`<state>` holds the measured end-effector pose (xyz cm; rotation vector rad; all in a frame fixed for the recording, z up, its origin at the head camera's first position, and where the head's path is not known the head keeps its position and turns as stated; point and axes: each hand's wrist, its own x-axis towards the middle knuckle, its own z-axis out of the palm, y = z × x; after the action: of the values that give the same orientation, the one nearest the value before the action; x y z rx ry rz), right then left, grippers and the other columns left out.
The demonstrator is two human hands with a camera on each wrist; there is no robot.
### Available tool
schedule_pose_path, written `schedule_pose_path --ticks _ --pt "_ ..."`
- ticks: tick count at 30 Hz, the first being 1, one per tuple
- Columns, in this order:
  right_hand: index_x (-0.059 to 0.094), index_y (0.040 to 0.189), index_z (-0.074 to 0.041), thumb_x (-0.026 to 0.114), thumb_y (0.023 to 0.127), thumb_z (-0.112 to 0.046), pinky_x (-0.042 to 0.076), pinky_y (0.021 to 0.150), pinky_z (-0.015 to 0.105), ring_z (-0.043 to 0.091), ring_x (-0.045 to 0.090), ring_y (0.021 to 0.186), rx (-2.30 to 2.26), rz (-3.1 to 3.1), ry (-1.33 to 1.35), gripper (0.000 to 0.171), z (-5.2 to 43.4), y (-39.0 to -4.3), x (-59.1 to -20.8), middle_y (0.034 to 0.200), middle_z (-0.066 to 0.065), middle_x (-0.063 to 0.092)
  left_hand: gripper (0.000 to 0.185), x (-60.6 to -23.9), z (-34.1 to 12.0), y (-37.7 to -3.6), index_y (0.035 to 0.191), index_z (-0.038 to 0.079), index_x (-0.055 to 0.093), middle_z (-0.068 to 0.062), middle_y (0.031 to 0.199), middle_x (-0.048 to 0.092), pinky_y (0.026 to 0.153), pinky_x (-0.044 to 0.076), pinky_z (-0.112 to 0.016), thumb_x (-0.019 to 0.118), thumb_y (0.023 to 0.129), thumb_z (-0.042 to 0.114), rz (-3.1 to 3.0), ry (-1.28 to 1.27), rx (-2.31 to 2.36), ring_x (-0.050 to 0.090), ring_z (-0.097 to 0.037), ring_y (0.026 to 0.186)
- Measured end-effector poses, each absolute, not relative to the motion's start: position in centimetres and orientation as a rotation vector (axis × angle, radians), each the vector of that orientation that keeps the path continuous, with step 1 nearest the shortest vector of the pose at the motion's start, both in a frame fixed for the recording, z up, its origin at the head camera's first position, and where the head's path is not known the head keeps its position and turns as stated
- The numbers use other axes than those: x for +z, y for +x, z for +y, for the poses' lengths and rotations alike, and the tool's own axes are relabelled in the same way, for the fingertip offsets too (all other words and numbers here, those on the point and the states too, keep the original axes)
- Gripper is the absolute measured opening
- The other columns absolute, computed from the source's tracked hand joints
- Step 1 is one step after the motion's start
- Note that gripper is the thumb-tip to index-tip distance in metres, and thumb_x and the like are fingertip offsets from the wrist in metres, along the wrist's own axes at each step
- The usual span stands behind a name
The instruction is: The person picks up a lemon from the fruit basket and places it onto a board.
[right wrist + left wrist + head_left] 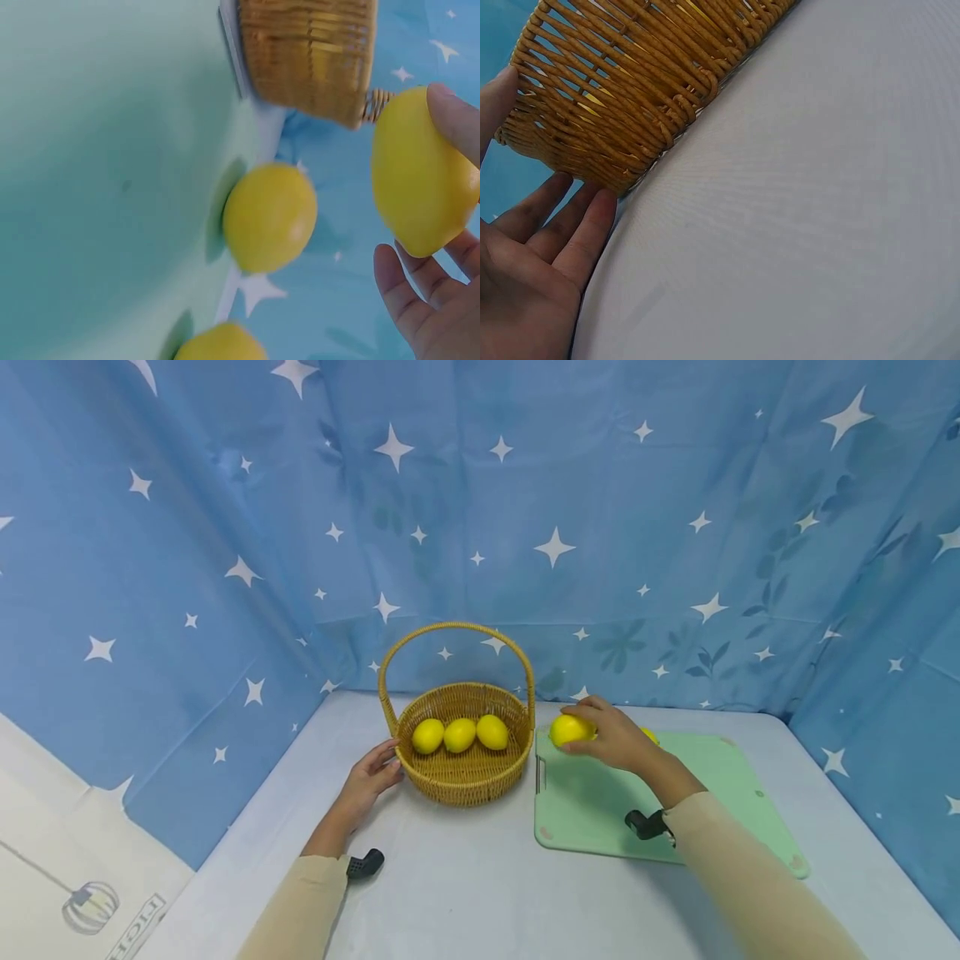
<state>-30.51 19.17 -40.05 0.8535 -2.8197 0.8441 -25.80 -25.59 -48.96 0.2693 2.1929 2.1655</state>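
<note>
The right hand (pixel 617 737) grips a smooth, firm-looking yellow lemon (pixel 570 729) over the pale green cutting board (pixel 600 810) — probably light, best cupped around its middle. The left hand (pixel 369 781), fingers relaxed, rests against the woven wicker basket (pixel 465 768).

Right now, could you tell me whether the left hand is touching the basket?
Touching. The left wrist view shows the left hand with fingertips against the woven wall of the basket.
</note>
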Motion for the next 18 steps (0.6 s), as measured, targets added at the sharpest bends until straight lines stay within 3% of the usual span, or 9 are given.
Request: schedule_pose_path --ticks 6,18 --pt "0.055 0.137 -0.012 0.077 0.085 -0.036 0.05 0.089 0.053 0.033 0.053 0.111 0.802 -2.815 0.833 0.061 21.5 -30.7 -40.4 0.134 0.012 0.047 0.052 -47.8 -25.2 -25.1 0.148 0.003 0.037 -0.024 0.149 0.035 0.105 0.039 -0.053 0.056 0.1 0.01 2.207 0.271 2.141 0.047 -0.032 0.127" --pt "0.053 0.138 -0.008 0.073 0.087 -0.041 0.048 0.088 0.055 0.035 0.051 0.109 0.751 -2.859 0.735 0.064 25.6 -30.5 -39.7 0.133 0.015 0.047 0.054 -50.4 -25.9 -26.5 0.148 0.009 0.04 -0.019 0.149 0.037 0.103 0.044 -0.047 0.06 0.099 0.018 2.209 0.283 2.195 0.05 -0.026 0.124"
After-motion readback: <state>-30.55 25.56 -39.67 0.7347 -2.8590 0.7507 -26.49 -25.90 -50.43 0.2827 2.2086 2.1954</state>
